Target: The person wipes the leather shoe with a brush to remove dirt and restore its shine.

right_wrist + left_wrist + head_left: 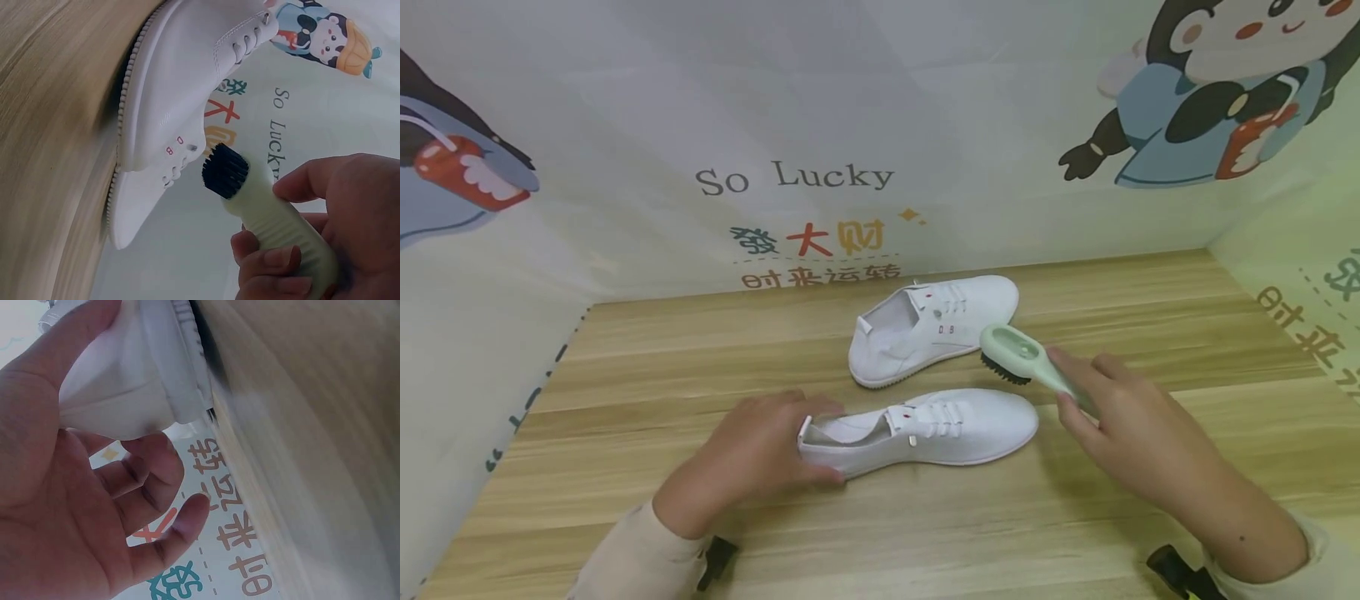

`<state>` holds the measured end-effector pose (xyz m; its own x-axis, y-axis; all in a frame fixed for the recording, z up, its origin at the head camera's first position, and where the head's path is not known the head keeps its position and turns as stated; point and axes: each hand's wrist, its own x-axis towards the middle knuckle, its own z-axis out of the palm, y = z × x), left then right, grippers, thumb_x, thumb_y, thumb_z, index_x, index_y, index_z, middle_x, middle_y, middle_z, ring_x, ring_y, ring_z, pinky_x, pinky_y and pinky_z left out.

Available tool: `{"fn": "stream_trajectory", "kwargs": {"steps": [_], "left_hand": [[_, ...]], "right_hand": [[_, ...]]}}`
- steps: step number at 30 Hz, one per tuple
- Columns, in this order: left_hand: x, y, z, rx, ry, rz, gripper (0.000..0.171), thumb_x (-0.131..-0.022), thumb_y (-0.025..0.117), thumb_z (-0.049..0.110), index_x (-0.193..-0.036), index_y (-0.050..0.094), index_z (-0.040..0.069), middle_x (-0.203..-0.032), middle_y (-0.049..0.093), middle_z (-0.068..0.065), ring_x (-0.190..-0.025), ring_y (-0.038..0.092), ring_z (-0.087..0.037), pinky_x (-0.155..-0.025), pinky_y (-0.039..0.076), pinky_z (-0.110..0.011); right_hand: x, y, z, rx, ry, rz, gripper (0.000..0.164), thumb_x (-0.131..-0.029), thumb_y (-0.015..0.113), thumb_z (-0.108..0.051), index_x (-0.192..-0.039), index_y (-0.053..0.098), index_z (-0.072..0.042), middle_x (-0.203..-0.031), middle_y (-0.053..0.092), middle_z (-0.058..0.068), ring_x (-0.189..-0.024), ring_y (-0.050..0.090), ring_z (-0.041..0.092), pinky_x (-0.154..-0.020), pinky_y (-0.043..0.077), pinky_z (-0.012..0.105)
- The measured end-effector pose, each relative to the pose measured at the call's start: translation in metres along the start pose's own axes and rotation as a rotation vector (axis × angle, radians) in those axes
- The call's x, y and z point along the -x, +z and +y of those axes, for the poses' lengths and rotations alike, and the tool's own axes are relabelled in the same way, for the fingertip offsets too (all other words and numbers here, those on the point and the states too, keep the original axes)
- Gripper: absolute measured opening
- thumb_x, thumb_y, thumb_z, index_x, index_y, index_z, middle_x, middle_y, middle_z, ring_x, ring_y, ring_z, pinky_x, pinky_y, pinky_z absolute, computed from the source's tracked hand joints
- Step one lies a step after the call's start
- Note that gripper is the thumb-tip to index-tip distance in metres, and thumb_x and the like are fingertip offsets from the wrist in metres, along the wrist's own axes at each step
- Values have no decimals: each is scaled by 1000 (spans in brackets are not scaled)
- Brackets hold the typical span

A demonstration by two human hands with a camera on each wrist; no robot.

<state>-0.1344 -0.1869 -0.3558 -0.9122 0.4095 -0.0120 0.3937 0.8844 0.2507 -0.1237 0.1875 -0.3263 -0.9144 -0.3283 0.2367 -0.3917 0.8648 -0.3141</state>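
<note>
A white lace-up shoe (981, 429) lies sole down on the wooden table, its toe pointing right. My left hand (752, 442) grips it round the heel (122, 387), the thumb on the near side and fingers on the far side. In my right hand (1138, 425) is a pale green shoe brush (1018, 350) with short dark bristles (225, 170), held by its handle. The brush head hangs above and beyond the toe, bristles facing down, apart from the gripped shoe. Behind stands a matching white shoe (988, 296), partly overlapped by the brush head in the head view.
The wooden table (647, 358) meets a pale printed backdrop (970, 167) at the back, with cartoon figures and lettering. Similar printed sheets rise on the left (482, 317) and right (1285, 225). Dark straps (718, 560) show near the cuffs.
</note>
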Motion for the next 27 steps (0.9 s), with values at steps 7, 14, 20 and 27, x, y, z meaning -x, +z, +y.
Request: {"fn": "stream_trajectory", "kwargs": {"steps": [7,14,20,27], "left_hand": [[0,2,5,2,-34,-38,55,-70,84,55,-116,73,26,-96,71,10,-81,62,-9,-71,50,-35],[1,0,10,-37,-44,-22,57,-75,83,50,-120,71,17,-109,73,0,-93,68,-19,-80,52,-43],[2,1,10,-53,-52,-19,57,-76,82,52,-121,70,19,-111,71,-3,-95,68,-21,-82,51,-44],[3,1,11,-63,-78,-46,60,-74,80,58,-121,69,23,-103,63,2,-83,61,-15,-73,50,-40]], "right_hand": [[2,5,1,-49,-25,-103,54,-98,60,-18,-150,46,-11,-117,65,25,-86,64,26,-68,53,42],[1,9,5,-51,-29,-135,54,-101,56,-19,-152,42,-15,-121,64,30,-97,67,35,-75,56,52],[3,10,8,32,-14,-156,52,-100,58,-20,-149,45,-9,-117,65,31,-98,68,41,-73,56,54],[4,11,8,111,-31,-183,53,-99,59,-23,-148,45,-9,-114,70,25,-86,70,37,-58,54,48]]}}
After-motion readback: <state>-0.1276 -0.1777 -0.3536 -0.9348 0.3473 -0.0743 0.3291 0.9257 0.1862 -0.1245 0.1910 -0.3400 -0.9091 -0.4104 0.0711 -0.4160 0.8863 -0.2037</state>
